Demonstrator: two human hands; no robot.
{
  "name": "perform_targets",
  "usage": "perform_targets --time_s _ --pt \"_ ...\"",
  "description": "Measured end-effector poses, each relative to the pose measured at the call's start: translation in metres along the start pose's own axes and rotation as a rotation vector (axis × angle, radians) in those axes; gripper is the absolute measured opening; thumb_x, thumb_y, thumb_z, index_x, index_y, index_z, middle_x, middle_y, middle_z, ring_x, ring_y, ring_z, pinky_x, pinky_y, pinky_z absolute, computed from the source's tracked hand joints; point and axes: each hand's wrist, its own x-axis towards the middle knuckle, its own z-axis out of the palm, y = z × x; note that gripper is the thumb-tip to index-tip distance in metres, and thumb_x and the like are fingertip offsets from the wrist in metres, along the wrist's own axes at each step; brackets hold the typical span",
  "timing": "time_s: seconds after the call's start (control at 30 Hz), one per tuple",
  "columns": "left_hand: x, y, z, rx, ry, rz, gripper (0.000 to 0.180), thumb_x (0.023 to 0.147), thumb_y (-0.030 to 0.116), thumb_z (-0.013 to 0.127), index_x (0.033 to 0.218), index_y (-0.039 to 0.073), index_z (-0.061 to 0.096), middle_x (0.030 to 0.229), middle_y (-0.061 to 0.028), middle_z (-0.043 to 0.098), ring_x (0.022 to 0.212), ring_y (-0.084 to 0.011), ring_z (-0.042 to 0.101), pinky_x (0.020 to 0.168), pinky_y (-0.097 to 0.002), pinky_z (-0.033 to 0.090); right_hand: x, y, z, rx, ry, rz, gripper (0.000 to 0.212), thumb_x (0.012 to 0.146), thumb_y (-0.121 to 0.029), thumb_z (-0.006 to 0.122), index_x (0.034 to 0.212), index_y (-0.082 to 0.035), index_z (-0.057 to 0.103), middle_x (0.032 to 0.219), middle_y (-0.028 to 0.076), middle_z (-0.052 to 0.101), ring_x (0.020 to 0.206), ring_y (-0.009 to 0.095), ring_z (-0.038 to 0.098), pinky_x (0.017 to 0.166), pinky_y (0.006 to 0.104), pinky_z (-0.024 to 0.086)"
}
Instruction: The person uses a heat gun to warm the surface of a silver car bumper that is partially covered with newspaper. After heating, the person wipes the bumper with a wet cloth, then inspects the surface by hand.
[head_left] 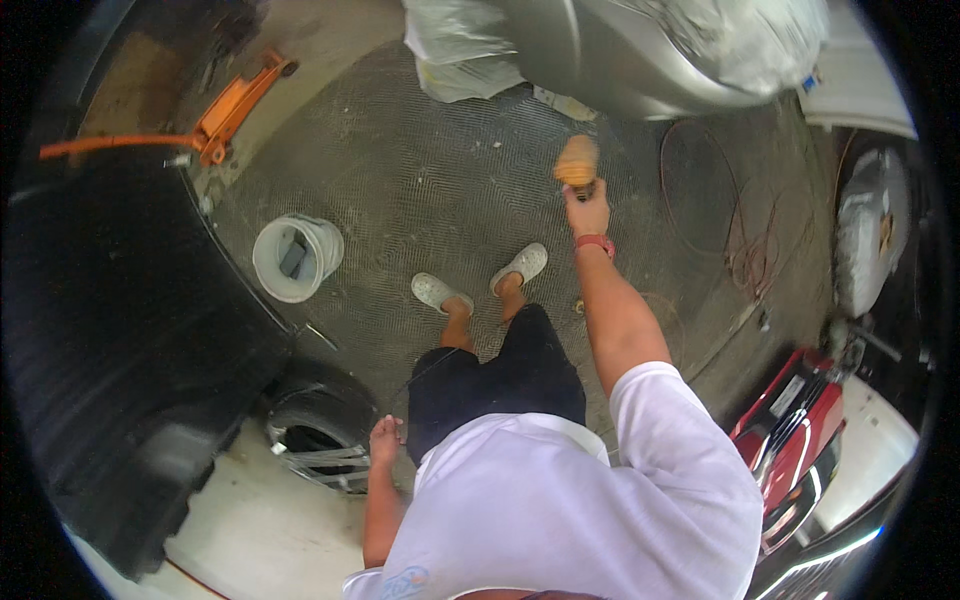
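Note:
My right hand [588,212], with a red band at the wrist, reaches forward and is closed around an orange-tan, rounded tool with a dark neck [577,165]. Motion blurs its top, so its exact kind is unclear. Beyond it, apart from the tool, is a silver-grey car body panel [620,60], partly wrapped in clear plastic [740,40]. My left hand [386,440] hangs beside my left hip, its fingers loosely bent and nothing visible in them. A tire [315,405] lies on the floor near that hand.
A white bucket [325,250] with a dark object inside stands left of my feet. Farther left are an orange floor jack [225,115] and a large black panel [130,330]. A thin hose [740,230] coils at right, near red car lights [790,425] and a plastic-wrapped part [868,235].

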Motion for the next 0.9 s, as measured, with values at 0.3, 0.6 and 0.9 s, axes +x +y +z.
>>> perform_targets --time_s 0.3,0.6,0.9 --pt "-0.020 0.149 0.070 0.389 -0.155 0.179 0.043 0.117 0.043 0.055 0.104 0.005 0.073 0.075 0.0006 0.056 0.067 -0.0121 0.056 0.065 -0.0307 0.050 0.060 0.118 -0.002 0.899 0.067 0.462 0.058 0.103 -0.016 0.078 0.153 0.000 0.054 0.148 0.010 0.065 0.135 0.027 0.062 0.117 0.0421 0.047" --pt "-0.042 0.260 0.163 0.666 -0.096 0.228 0.044 0.116 0.042 0.057 0.106 0.003 0.074 0.076 -0.0036 0.061 0.068 -0.0134 0.058 0.066 -0.0334 0.051 0.067 0.125 -0.106 0.780 -0.287 0.300 0.057 0.098 -0.030 0.081 0.143 0.001 0.067 0.130 0.018 0.078 0.120 0.035 0.074 0.106 0.0446 0.052" --pt "-0.036 0.345 0.254 1.181 -0.106 0.657 0.045 0.116 0.041 0.054 0.107 0.002 0.073 0.081 -0.0072 0.067 0.077 -0.0170 0.063 0.074 -0.0374 0.051 0.118 0.170 -0.244 0.988 0.359 0.280 0.050 0.106 -0.032 0.075 0.140 0.004 0.066 0.137 0.020 0.073 0.128 0.035 0.070 0.108 0.0444 0.051"
